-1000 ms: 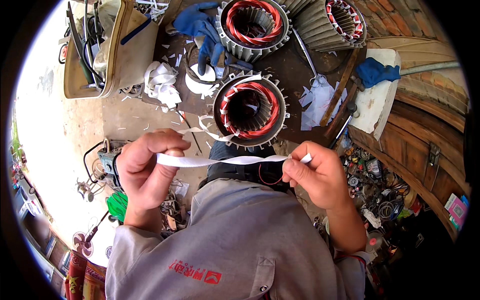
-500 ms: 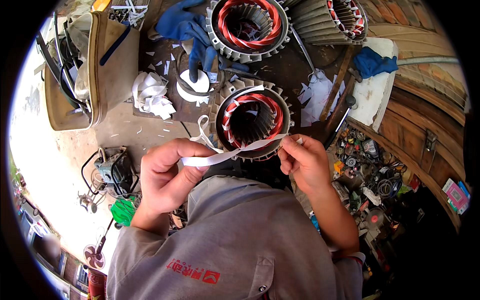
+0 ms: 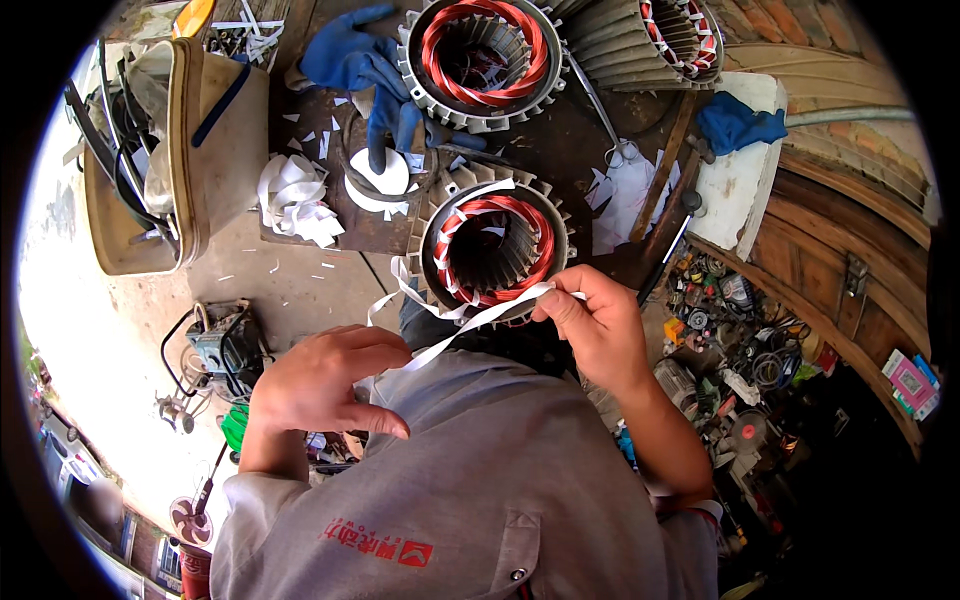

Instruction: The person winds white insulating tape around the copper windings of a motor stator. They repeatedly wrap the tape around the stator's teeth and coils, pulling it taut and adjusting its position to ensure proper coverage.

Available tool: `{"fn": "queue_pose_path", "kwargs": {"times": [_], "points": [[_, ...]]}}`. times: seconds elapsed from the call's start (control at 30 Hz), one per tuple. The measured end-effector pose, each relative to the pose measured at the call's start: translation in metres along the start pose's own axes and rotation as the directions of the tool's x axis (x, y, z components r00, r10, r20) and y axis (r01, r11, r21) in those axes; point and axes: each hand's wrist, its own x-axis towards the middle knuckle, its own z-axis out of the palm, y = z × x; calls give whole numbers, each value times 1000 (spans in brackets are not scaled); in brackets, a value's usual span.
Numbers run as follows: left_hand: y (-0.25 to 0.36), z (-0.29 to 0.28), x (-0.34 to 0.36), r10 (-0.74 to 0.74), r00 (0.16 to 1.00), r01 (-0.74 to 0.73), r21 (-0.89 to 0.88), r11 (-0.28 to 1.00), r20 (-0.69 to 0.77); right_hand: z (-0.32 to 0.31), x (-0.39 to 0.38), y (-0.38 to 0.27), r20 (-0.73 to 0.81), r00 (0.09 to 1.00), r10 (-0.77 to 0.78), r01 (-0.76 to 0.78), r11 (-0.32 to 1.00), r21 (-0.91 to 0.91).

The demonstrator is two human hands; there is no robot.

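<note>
White cloth tape (image 3: pixel 490 312) hangs in loops in front of the nearest motor stator (image 3: pixel 440 275), whose red winding (image 3: pixel 545 245) is partly wrapped with white strips. My right hand (image 3: pixel 595 325) pinches the tape between thumb and fingers at the stator's near right rim. To the left, my left hand (image 3: pixel 325 390) is open, its thumb spread away from the fingers. A length of tape runs to the back of those fingers, where its end is hidden. One loose white strip lies over the stator's far rim.
Behind stand another stator (image 3: pixel 484 115) and a ribbed motor housing (image 3: pixel 625 50). A blue glove (image 3: pixel 345 55), a white tape roll (image 3: pixel 385 178), a white strip pile (image 3: pixel 298 200) and scissors (image 3: pixel 612 140) lie on the bench. A beige bin (image 3: pixel 225 150) stands left.
My left hand has let its thumb come away from the tape and moved down and left. My right hand still pinches the tape, now slightly further left in view.
</note>
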Motion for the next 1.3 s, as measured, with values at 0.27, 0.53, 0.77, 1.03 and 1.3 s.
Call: {"fn": "queue_pose_path", "kwargs": {"times": [0.27, 0.53, 0.77, 1.03, 1.3], "points": [[-7, -3, -5, -78, 997, 70, -393, 917, -3, 2, 2, -3, -28, 997, -69, 65, 990, -124], [19, -12, 13, -113, 969, 154, 183, 971, -218, 20, -3, 18, 110, 768, -630, 590, 631, -503], [38, -18, 103, 100, 995, -76, 461, 884, -26, 31, -8, 31, 107, 691, -715, 595, 477, -647], [33, 2, 138, -51, 973, -178, 870, 459, 226, 39, -14, 44, 9, 705, -709, 546, 534, -646], [34, 3, 119, 297, 948, -47, 866, 498, -119, 45, -33, 21, 141, 722, -677, 689, 685, -238]]}}
